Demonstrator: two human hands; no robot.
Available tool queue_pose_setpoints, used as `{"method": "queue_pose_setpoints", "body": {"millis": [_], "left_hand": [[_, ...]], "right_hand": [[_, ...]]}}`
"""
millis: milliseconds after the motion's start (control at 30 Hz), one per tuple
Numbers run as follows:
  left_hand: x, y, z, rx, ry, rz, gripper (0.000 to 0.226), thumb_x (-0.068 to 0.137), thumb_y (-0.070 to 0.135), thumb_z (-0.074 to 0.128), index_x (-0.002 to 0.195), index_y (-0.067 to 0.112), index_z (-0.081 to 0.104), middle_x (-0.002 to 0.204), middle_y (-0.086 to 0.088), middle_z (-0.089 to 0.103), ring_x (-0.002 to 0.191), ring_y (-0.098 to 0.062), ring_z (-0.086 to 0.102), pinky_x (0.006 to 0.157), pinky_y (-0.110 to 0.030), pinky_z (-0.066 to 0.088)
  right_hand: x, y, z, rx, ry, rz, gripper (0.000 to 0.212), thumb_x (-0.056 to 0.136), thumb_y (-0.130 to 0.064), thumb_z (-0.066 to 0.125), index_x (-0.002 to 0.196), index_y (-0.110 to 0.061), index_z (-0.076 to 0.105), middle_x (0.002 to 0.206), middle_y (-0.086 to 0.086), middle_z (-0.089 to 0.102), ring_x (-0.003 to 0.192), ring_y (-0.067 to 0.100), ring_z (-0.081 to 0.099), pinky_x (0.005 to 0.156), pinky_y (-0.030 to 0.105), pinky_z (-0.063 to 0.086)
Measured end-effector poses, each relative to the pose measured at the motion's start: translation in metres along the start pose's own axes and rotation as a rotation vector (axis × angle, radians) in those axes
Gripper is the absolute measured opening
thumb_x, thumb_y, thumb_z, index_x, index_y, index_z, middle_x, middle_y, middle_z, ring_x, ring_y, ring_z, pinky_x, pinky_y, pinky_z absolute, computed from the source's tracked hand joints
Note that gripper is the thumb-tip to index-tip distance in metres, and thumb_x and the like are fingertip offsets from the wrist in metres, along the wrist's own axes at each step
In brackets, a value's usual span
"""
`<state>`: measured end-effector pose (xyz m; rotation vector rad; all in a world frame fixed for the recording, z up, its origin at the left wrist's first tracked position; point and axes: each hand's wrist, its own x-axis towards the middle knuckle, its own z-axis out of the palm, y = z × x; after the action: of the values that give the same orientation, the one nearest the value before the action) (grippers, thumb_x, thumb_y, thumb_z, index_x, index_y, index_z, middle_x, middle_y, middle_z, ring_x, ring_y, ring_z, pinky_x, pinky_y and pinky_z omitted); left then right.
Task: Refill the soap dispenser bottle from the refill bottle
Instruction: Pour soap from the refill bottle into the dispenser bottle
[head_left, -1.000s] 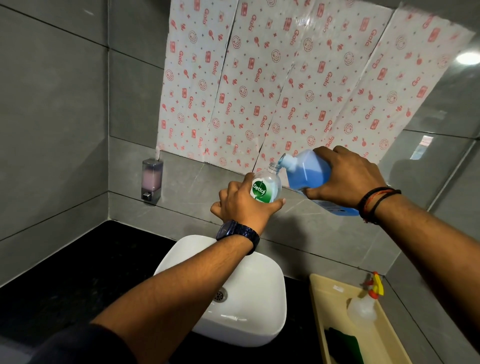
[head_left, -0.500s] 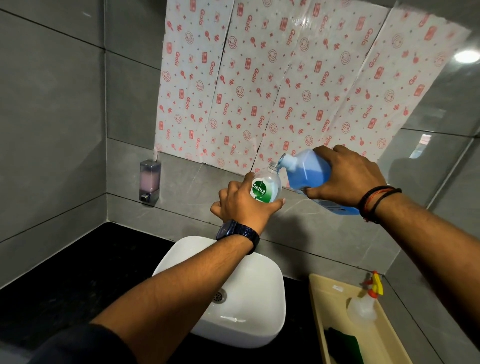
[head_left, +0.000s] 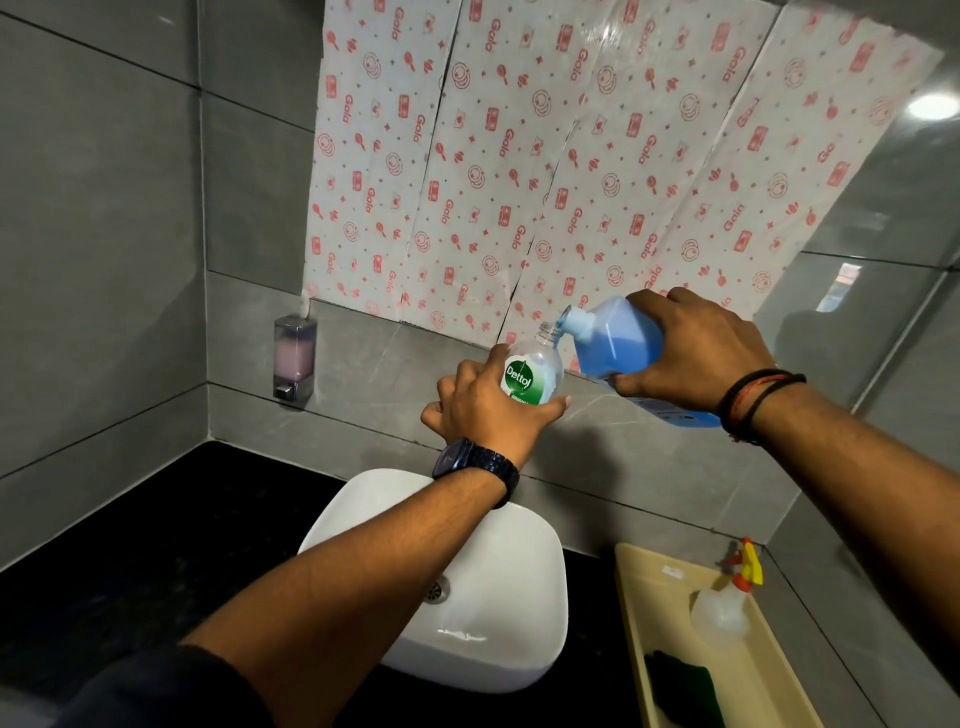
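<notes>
My left hand (head_left: 488, 410) grips a small clear soap dispenser bottle (head_left: 535, 371) with a green Dettol label, its pump off and its neck open and tilted to the right. My right hand (head_left: 696, 353) holds the refill bottle (head_left: 618, 343), a translucent bottle of blue liquid, tipped down to the left. The refill's spout touches the open neck of the dispenser bottle. Both are held in the air above the white wash basin (head_left: 493, 597). My fingers hide the lower part of the dispenser bottle.
A wall-mounted soap dispenser (head_left: 295, 358) with pink liquid hangs at the left. A beige tray (head_left: 670, 603) at the lower right holds a clear spray bottle (head_left: 724, 608) and a dark green cloth (head_left: 680, 686). The black countertop (head_left: 130, 561) surrounds the basin. Patterned paper (head_left: 519, 171) covers the mirror.
Both hands and bottles stay nearly still, spout held at the neck. The refill bottle seems tipped slightly further.
</notes>
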<state>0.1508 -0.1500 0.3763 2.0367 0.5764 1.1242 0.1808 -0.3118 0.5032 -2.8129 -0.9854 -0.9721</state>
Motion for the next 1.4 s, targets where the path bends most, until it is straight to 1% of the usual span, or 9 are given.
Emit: {"method": "queue_pose_setpoints", "body": {"millis": [233,400,567,833,1000,1400], "left_hand": [[0.0016,-0.0012,0.0029,0.002,-0.018,-0.009,0.086,0.045,0.077,0.066,0.12,0.04,0.048,0.105,0.002,0.056,0.101,-0.021,0.042,0.072,-0.037,0.02],[0.0021,-0.0008,0.0033,-0.003,-0.014,-0.006,0.083,0.046,0.076,0.067,0.118,0.039,0.049,0.104,0.003,0.056,0.101,-0.02,0.042,0.072,-0.036,0.02],[0.0029,-0.0007,0.0028,-0.007,-0.016,-0.009,0.086,0.045,0.076,0.068,0.121,0.039,0.048,0.106,0.002,0.056,0.103,-0.021,0.041,0.072,-0.036,0.018],[0.0007,0.0,0.0023,-0.012,-0.018,-0.005,0.085,0.046,0.075,0.068,0.119,0.039,0.049,0.104,0.003,0.056,0.101,-0.02,0.041,0.071,-0.036,0.018],[0.0001,0.0002,0.0029,-0.011,-0.025,-0.009,0.084,0.046,0.076,0.067,0.119,0.039,0.048,0.104,0.004,0.055,0.101,-0.019,0.04,0.072,-0.036,0.019],[-0.0021,0.0009,-0.0005,-0.005,-0.032,-0.008,0.085,0.046,0.077,0.066,0.12,0.038,0.048,0.106,0.002,0.056,0.102,-0.021,0.041,0.072,-0.036,0.021]], "right_hand": [[0.0004,0.0017,0.0029,0.002,-0.012,0.006,0.075,0.059,-0.055,0.076,0.122,-0.024,0.047,0.103,0.005,0.059,0.081,0.019,0.047,0.064,0.031,0.042],[0.0018,0.0018,0.0035,-0.008,-0.012,0.004,0.074,0.059,-0.055,0.076,0.12,-0.024,0.047,0.102,0.005,0.059,0.08,0.019,0.048,0.064,0.031,0.043],[0.0024,0.0019,0.0034,-0.006,-0.016,0.003,0.074,0.059,-0.055,0.076,0.12,-0.024,0.047,0.103,0.006,0.059,0.081,0.019,0.047,0.065,0.032,0.044],[0.0005,0.0019,0.0014,-0.005,-0.016,0.0,0.074,0.058,-0.054,0.076,0.119,-0.025,0.048,0.102,0.006,0.059,0.083,0.023,0.052,0.066,0.036,0.049],[0.0001,0.0032,0.0014,-0.007,-0.003,-0.003,0.074,0.058,-0.055,0.076,0.119,-0.025,0.048,0.1,0.005,0.059,0.078,0.019,0.047,0.063,0.031,0.044],[-0.0007,0.0032,0.0006,-0.012,-0.001,-0.009,0.073,0.058,-0.056,0.076,0.119,-0.025,0.048,0.101,0.005,0.059,0.078,0.018,0.047,0.062,0.03,0.043]]}}
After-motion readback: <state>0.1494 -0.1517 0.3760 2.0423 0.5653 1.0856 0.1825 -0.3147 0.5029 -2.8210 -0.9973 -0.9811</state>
